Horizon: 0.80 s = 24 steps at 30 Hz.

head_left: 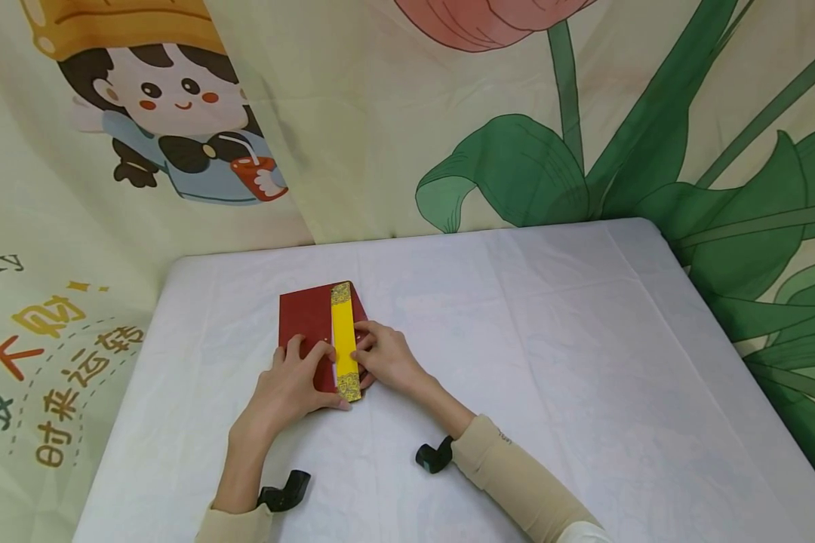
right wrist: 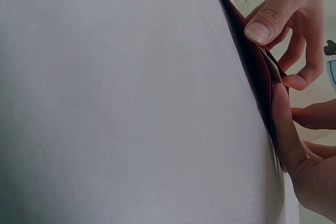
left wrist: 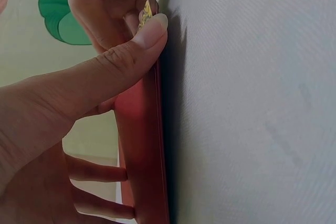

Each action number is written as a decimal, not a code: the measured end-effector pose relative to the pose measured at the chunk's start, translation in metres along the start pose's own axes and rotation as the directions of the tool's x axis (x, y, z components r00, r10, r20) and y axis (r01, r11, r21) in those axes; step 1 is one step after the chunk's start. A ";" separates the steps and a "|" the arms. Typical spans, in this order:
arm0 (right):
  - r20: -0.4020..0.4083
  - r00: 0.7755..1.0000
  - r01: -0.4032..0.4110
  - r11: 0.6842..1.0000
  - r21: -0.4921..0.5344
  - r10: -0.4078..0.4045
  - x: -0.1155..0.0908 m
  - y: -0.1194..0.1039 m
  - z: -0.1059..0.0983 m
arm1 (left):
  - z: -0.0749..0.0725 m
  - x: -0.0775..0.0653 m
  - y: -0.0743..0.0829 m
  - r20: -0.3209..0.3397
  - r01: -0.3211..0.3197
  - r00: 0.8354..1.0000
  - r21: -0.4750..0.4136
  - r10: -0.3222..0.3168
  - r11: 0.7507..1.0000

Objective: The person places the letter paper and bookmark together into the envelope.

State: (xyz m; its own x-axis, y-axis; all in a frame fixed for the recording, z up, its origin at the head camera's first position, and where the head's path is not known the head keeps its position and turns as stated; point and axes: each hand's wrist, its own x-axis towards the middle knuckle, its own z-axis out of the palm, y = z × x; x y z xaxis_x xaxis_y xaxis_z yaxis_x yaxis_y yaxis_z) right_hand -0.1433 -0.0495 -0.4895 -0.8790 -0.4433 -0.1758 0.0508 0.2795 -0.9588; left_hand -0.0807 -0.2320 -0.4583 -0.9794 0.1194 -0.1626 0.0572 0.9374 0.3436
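Observation:
A flat dark red folder-like cover [head_left: 306, 309] lies toward the left of the table, with a yellow strip [head_left: 344, 332] along its right part. Both ends of the strip carry a dark, fine pattern. My left hand [head_left: 288, 388] rests on the cover with fingers spread; its index fingertip meets the strip's left edge and its thumb lies at the strip's lower end. From the other side, my right hand [head_left: 387, 358] pinches the cover's right edge beside the strip. In the right wrist view, the cover's layers [right wrist: 270, 69] stand slightly apart near the right thumb.
A white cloth covers the table [head_left: 550, 339]. Behind it hangs a printed backdrop [head_left: 367, 136] with a cartoon figure, leaves and lettering. Black wrist-worn devices [head_left: 285, 490] sit by both sleeves.

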 end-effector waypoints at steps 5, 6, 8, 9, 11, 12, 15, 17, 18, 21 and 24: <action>0.010 1.000 0.005 1.000 0.010 -0.005 0.001 0.001 0.002 | -0.001 0.000 0.001 0.005 0.001 1.000 -0.001 -0.001 1.000; 0.011 1.000 0.009 1.000 0.012 -0.010 0.002 0.001 0.002 | -0.001 0.000 0.001 0.005 0.001 1.000 0.001 -0.001 1.000; 0.015 1.000 0.014 1.000 0.019 -0.015 0.002 0.000 0.003 | -0.001 -0.001 0.001 0.000 -0.004 1.000 0.004 0.004 1.000; 0.017 1.000 0.016 1.000 0.022 -0.016 0.003 0.000 0.003 | -0.002 -0.001 0.001 -0.002 -0.007 1.000 0.007 0.007 1.000; 0.024 1.000 0.018 0.999 0.032 -0.019 0.003 -0.001 0.003 | -0.002 -0.001 0.001 -0.008 -0.011 1.000 0.010 0.011 1.000; 0.027 0.999 0.017 0.999 0.036 -0.018 0.003 -0.001 0.004 | -0.002 -0.001 0.001 -0.009 -0.013 1.000 0.012 0.013 1.000; 0.035 0.999 0.014 0.999 0.042 -0.015 0.004 -0.002 0.005 | -0.002 0.000 0.001 -0.007 -0.013 1.000 0.010 0.013 1.000; 0.040 0.999 0.011 0.999 0.047 -0.013 0.005 -0.002 0.005 | -0.002 0.000 0.001 -0.004 -0.011 1.000 0.008 0.011 1.000; 0.042 0.999 0.011 0.999 0.050 -0.013 0.005 -0.002 0.006 | -0.002 0.000 0.001 -0.002 -0.010 1.000 0.006 0.010 1.000; 0.049 0.999 0.006 0.998 0.064 -0.010 0.006 -0.003 0.008 | -0.003 0.000 0.001 0.002 -0.008 1.000 0.006 0.008 1.000; 0.050 0.999 0.003 0.997 0.073 -0.007 0.006 -0.003 0.009 | -0.004 0.000 0.002 0.007 -0.009 1.000 0.003 0.009 1.000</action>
State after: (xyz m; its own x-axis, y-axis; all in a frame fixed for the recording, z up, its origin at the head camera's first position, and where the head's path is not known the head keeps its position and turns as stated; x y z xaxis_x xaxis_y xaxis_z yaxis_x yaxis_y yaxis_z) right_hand -0.1445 -0.0611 -0.4899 -0.8543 -0.4875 -0.1800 0.0822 0.2152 -0.9731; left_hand -0.0817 -0.2317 -0.4539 -0.9774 0.1305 -0.1662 0.0668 0.9370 0.3428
